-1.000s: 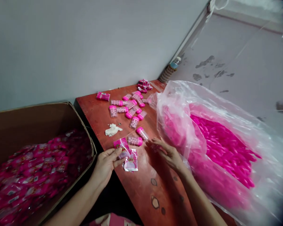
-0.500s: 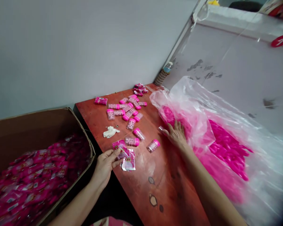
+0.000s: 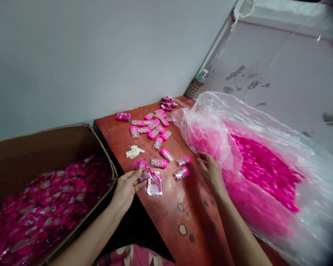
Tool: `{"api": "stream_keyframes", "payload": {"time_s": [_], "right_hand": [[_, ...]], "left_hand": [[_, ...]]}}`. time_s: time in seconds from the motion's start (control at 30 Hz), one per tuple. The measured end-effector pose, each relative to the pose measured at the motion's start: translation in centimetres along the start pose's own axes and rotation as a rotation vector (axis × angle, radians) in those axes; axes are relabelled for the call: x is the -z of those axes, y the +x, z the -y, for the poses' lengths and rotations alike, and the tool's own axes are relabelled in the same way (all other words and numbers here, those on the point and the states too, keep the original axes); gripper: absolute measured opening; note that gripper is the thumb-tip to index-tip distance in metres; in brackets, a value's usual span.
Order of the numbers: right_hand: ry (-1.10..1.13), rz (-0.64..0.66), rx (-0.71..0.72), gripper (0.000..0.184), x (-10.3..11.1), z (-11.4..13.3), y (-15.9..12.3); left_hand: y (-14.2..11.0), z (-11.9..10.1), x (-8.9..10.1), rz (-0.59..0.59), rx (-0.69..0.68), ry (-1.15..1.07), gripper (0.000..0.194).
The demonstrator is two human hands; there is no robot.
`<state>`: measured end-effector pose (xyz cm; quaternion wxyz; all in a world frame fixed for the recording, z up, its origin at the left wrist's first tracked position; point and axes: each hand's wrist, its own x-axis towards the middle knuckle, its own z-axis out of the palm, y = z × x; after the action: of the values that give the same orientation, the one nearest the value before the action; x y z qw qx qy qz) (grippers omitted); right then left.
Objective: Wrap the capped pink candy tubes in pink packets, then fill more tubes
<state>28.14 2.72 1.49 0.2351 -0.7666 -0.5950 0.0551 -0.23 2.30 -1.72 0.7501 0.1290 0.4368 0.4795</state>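
My left hand (image 3: 129, 184) is closed, with thumb and fingers pinching a few flat pink printed sachets (image 3: 154, 184) over the table's near left edge. My right hand (image 3: 211, 171) is at the lower left edge of a large clear plastic bag (image 3: 233, 162), its fingers loosely bent and slightly apart, with no object visible between them. Bright pink plastic pieces (image 3: 266, 170) fill the bag. Just left of that hand lie two small clear bottles with pink caps, one (image 3: 183, 161) behind the other (image 3: 181, 173). More such bottles (image 3: 158, 163) with pale beads inside are scattered farther back.
A cardboard box (image 3: 101, 147) full of pink packets (image 3: 52, 203) stands left of the red table (image 3: 172, 214). A white crumpled lump (image 3: 134, 152), a pink pack (image 3: 123, 116) and a pile of packets (image 3: 168, 103) lie on the table. A wrapped bottle (image 3: 196, 85) stands in the corner.
My right hand has set down bottles, so two now lie before it. It moved right against the bag, then back slightly left. My left hand keeps its hold on the sachets.
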Motion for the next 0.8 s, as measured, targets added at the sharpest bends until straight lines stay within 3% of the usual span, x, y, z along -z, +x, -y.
{"api": "stream_keyframes", "payload": {"time_s": [0.1,0.23,0.33,0.57,0.7,0.8], "right_hand": [[-0.276,0.148,-0.229,0.052,-0.4,1.8,-0.6],[-0.423,0.241,-0.286,0.063,-2.3,3.5,0.1],[-0.386,0.243,-0.245,0.061,-3.6,4.0,1.3],[-0.362,0.249,-0.063,0.037,-5.1,4.8,2.3],[-0.386,0.182,-0.011,0.043,-4.9,4.8,2.2],[-0.383,0.133,0.137,0.045,-4.7,4.5,2.4]], "left_hand": [[-0.4,0.0,-0.4,0.001,0.01,-0.026,0.007],[-1.3,-0.1,-1.2,-0.011,0.062,-0.104,0.002],[-1.7,-0.4,-1.5,-0.03,0.082,-0.161,0.002],[-1.7,-0.8,-1.1,-0.059,0.043,-0.218,0.007],[-1.9,-1.1,-0.9,-0.058,0.039,-0.228,0.006],[-1.8,-1.4,-0.8,-0.066,0.04,-0.246,0.004]]}}
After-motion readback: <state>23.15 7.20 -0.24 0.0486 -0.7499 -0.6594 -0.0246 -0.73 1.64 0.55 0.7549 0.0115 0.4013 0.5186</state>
